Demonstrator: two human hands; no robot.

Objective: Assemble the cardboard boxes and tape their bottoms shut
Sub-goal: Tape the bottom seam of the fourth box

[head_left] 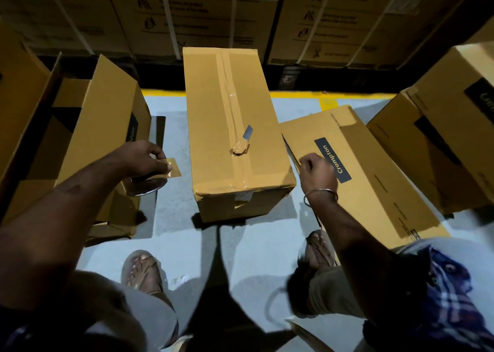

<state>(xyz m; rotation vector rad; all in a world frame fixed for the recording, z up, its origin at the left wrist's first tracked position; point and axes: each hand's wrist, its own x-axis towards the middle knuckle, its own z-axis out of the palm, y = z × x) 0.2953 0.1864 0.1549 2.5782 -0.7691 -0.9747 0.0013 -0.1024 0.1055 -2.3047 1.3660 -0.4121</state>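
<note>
A tall cardboard box [254, 127] stands on the floor in the middle, its upper face closed with brown tape along the seam. A small blade [248, 132] and a crumpled wad of tape [240, 148] lie on that tape. My left hand [144, 159] holds a roll of brown tape [145, 184] to the left of the box, and pinches its loose end [173, 167]. My right hand [316, 171] is curled at the near left edge of a flattened box [374, 180] with a dark label, lying to the right.
An open box [107, 137] lies on its side at the left. More boxes [441, 127] are stacked at the right. A wall of strapped cartons [203, 12] stands behind a yellow floor line [165, 94]. My sandalled feet [144, 271] are on the grey floor.
</note>
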